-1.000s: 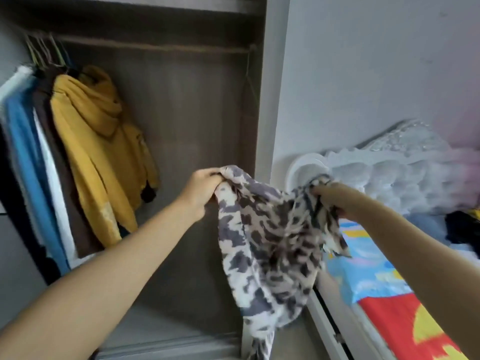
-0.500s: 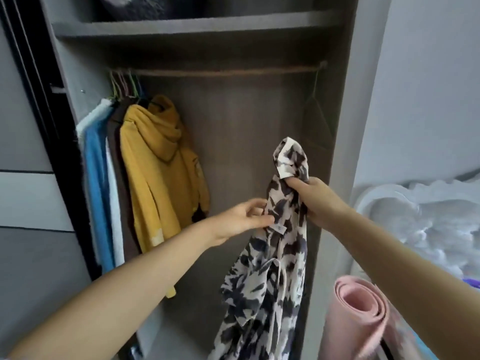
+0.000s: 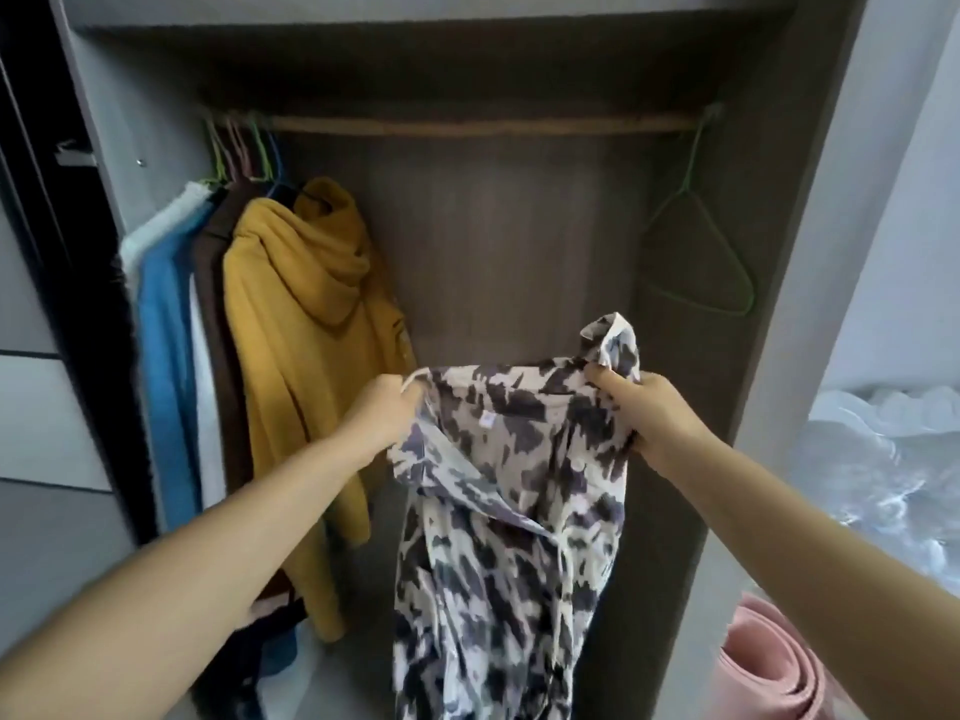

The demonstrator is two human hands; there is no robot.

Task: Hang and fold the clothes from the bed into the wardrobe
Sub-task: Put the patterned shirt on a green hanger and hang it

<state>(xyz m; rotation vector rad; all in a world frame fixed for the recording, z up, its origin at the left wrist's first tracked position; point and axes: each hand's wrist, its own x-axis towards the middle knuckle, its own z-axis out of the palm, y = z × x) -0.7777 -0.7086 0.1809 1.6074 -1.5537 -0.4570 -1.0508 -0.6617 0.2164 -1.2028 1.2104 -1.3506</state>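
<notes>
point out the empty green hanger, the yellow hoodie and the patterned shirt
empty green hanger (image 3: 698,252), head view, on its sloping wire arm
yellow hoodie (image 3: 306,345), head view, on its chest below the hood
patterned shirt (image 3: 514,491), head view, on the hanging front fabric between the hands

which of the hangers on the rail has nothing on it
The green hanger at the far right end of the rail, hanging alone and bare. The other hangers are bunched at the left end, carrying clothes such as the mustard hoodie.
</notes>
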